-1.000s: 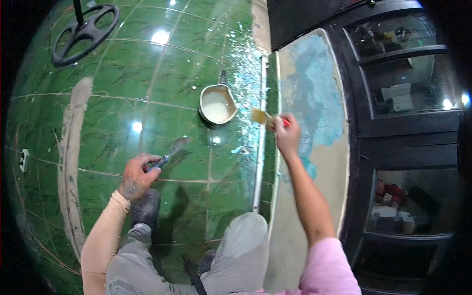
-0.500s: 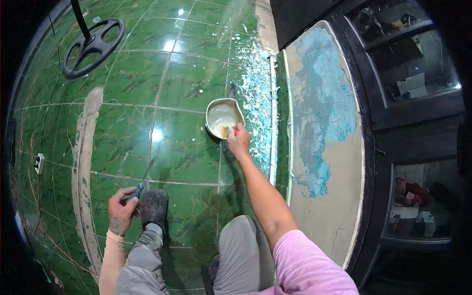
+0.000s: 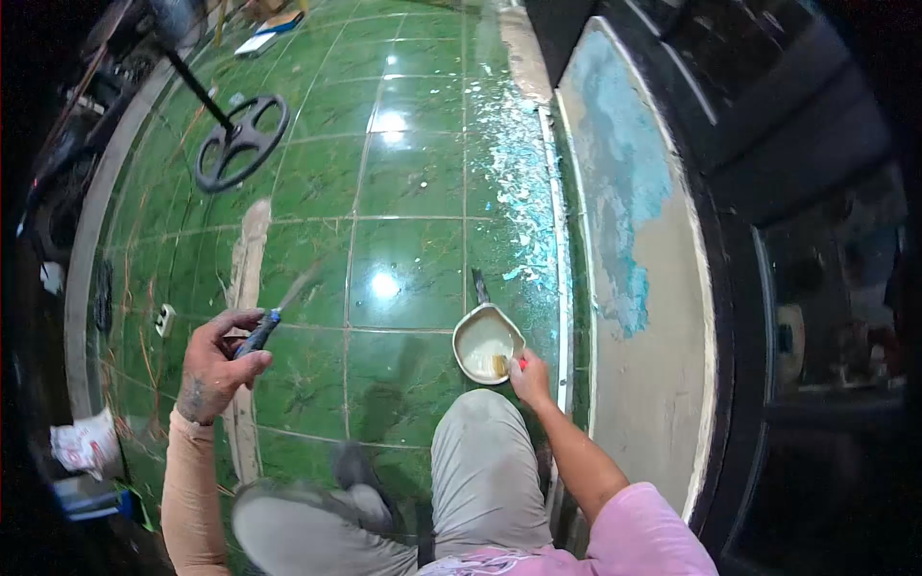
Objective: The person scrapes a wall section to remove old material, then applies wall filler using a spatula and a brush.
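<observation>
My left hand [image 3: 216, 370] is closed around the dark blue handle of a putty knife [image 3: 259, 332], its thin blade pointing up and away over the floor. My right hand [image 3: 530, 380] grips a small paintbrush [image 3: 500, 365], of which a bit of red handle shows at the fingers. The yellowish bristles are inside a pale pan [image 3: 489, 331] with a dark handle pointing away from me. Whitish liquid coats the pan's bottom. My right fingers are right at the pan's near right rim, close to my knee.
White and turquoise paint flakes [image 3: 523, 182] litter the green tiles along the wall. The wall panel [image 3: 663, 288] is partly bare, with patchy blue. Dark window frames stand right. A steering-wheel-shaped base [image 3: 242, 142], a power socket [image 3: 165, 320] and wires lie left.
The pan has come nearer to my knees, with my right hand and the brush at its rim. My left hand has risen with the putty knife, and my view and legs have shifted.
</observation>
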{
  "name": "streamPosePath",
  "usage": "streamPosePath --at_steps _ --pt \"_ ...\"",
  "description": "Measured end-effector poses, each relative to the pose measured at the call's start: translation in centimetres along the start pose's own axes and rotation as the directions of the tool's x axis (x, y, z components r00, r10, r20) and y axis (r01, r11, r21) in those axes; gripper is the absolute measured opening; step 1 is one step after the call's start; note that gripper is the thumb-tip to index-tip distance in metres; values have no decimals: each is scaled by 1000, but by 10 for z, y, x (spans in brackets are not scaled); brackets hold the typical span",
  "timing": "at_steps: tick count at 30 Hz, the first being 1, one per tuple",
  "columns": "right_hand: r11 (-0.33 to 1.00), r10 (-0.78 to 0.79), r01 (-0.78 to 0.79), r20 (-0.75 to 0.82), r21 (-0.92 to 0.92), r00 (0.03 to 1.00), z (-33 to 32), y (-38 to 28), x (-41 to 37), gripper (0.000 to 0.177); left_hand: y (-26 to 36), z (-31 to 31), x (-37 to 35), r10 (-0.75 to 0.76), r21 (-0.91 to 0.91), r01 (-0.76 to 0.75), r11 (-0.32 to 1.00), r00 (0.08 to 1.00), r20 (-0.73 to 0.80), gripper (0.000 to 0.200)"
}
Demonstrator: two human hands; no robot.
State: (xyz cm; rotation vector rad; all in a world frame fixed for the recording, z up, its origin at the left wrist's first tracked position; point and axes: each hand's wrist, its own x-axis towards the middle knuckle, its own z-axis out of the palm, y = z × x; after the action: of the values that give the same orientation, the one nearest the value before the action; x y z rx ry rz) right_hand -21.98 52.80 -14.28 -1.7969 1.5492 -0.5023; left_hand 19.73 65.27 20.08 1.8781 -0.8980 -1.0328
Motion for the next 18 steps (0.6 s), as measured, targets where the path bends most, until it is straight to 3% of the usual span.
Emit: streamPosePath --at_steps 6,9,12,15,17,18 --pt "984 162 -162 2 72 987 -20 27 -85 12 28 79 1 42 -46 -32 998 974 221 44" --pt "997 77 -77 -15 23 997 -7 65 -102 14 -7 128 0 37 -167 19 986 945 326 40" --pt "992 127 -126 -33 26 991 -49 28 -110 15 -61 172 11 -5 -176 92 980 898 440 40" --pt "983 150 -139 -84 123 985 -92 8 -112 16 -103 206 21 4 -82 45 996 854 521 40" --pt "991 121 -127 -119 -42 986 -157 -54 -122 12 -119 222 26 -23 -45 57 997 835 550 39" --pt "981 25 -63 -200 -184 980 -187 -80 -127 10 -133 230 32 -12 -61 55 997 829 560 38"
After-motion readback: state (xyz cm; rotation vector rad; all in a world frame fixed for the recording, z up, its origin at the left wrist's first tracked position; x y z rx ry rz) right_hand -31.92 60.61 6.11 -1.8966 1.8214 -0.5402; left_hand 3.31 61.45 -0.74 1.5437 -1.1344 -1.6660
